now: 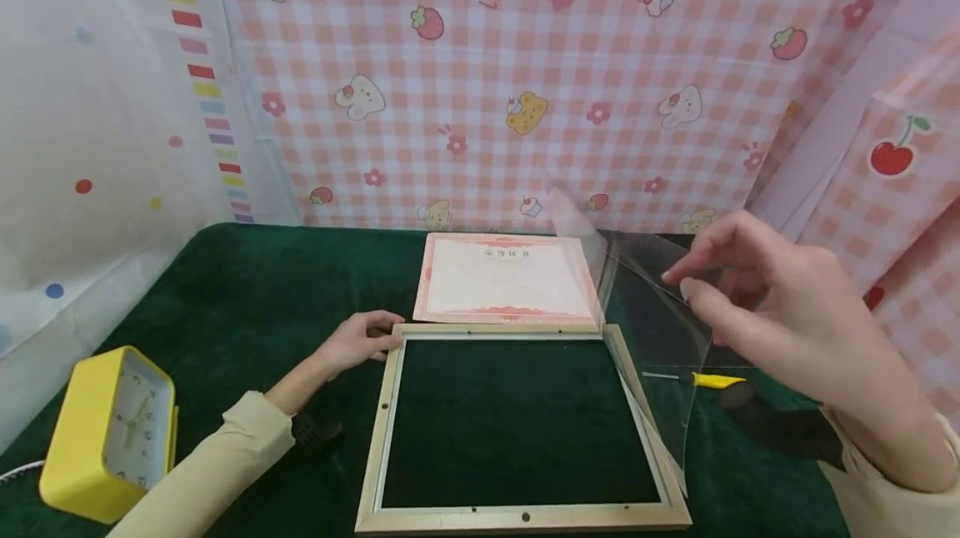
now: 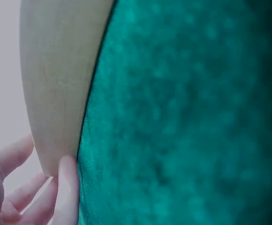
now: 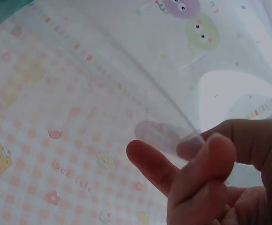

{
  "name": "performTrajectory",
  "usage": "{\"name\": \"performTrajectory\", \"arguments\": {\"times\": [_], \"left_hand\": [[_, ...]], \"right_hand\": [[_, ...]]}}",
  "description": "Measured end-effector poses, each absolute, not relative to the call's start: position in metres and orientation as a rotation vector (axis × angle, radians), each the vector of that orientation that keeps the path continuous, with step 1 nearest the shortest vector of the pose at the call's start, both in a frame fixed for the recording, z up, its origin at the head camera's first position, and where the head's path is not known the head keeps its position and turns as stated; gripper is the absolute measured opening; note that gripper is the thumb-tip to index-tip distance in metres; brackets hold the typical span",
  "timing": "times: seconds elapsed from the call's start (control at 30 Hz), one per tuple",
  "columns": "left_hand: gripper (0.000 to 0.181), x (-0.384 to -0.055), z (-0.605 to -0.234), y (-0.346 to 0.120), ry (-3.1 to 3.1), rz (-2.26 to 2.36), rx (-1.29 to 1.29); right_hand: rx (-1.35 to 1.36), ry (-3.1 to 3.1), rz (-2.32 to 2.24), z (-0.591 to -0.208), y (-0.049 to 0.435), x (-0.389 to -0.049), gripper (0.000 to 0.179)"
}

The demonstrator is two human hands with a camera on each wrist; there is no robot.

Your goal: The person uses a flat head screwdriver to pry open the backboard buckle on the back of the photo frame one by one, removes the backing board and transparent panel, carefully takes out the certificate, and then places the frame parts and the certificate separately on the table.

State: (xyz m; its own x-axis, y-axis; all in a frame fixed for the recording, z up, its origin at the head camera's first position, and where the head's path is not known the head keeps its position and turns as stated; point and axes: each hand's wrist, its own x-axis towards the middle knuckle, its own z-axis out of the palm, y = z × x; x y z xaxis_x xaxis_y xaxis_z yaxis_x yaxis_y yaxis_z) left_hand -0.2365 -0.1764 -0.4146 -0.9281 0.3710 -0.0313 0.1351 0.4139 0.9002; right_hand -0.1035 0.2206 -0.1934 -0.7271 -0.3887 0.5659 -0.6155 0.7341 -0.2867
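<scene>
A pale wooden picture frame (image 1: 525,517) lies on the green cloth, with dark green showing through its opening. At its far left corner my left hand (image 1: 363,336) holds on, thumb and fingers set on either side of the wood (image 2: 63,93). My right hand (image 1: 780,313) is raised to the right of the frame. Between its thumb and fingers it pinches the edge of a clear plastic sheet (image 3: 145,77). The sheet stands tilted and slightly bowed, its lower edge along the frame's right side.
Behind the frame lies a pink-bordered certificate (image 1: 510,278). A screwdriver with a yellow handle (image 1: 717,381) lies right of the frame, near a dark flat panel (image 1: 645,346) seen through the sheet. On the left stands a yellow alarm clock (image 1: 78,438). A checked curtain (image 1: 480,130) hangs behind.
</scene>
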Motion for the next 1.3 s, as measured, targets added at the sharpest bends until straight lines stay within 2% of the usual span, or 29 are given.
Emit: {"name": "performTrajectory", "arguments": {"times": [0.17,0.33,0.47,0.7,1.0,1.3], "left_hand": [[0.040,-0.237,-0.416,-0.178,2.407,1.528,0.505],[0.041,-0.236,-0.413,-0.179,2.388,1.549,0.510],[0.042,-0.236,-0.413,-0.181,2.365,1.561,0.494],[0.044,-0.236,-0.415,-0.183,2.359,1.554,0.498],[0.054,-0.222,-0.408,-0.185,2.604,1.285,0.625],[0.067,-0.187,-0.400,-0.188,2.663,1.014,0.820]], "right_hand": [[0.645,-2.376,0.657,-0.190,0.232,-0.103,0.030],[0.556,-2.390,0.814,-0.187,0.249,-0.110,0.050],[0.569,-2.470,0.989,-0.191,0.262,-0.121,0.056],[0.559,-2.515,1.251,-0.211,0.294,-0.146,0.048],[0.720,-1.908,2.221,-0.254,0.316,-0.179,0.039],[0.475,-1.448,2.729,-0.295,0.304,-0.198,0.034]]}}
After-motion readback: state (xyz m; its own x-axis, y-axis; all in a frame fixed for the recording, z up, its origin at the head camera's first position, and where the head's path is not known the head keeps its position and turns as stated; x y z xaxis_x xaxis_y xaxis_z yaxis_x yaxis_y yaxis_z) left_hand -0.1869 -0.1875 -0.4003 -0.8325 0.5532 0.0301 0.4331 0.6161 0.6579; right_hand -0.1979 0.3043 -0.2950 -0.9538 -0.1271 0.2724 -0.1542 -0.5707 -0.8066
